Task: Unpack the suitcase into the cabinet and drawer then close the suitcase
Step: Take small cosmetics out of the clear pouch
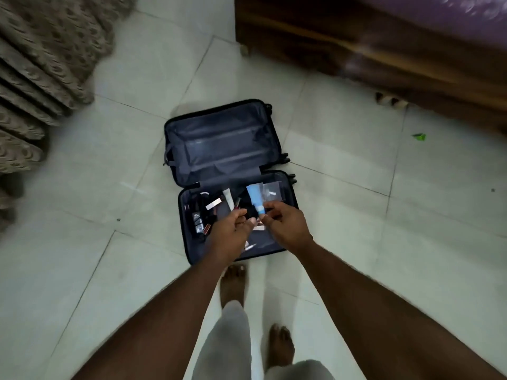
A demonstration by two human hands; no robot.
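A dark blue suitcase (219,138) lies open on the tiled floor; its far half is bare lining. The near half holds several small toiletries and cosmetics (201,215). My right hand (282,224) hovers over the near half and pinches a light blue tube (255,200) together with clear plastic pouches (271,192). My left hand (229,231) is beside it, fingers curled round a white tube (228,198) and some thin sticks. Part of the contents is hidden under both hands.
A dark wooden bed frame (384,56) with a purple mattress stands at the back right. Patterned curtains (41,64) hang at the left. My bare feet (233,283) stand just in front of the suitcase. A small green scrap (419,137) lies on the floor tiles.
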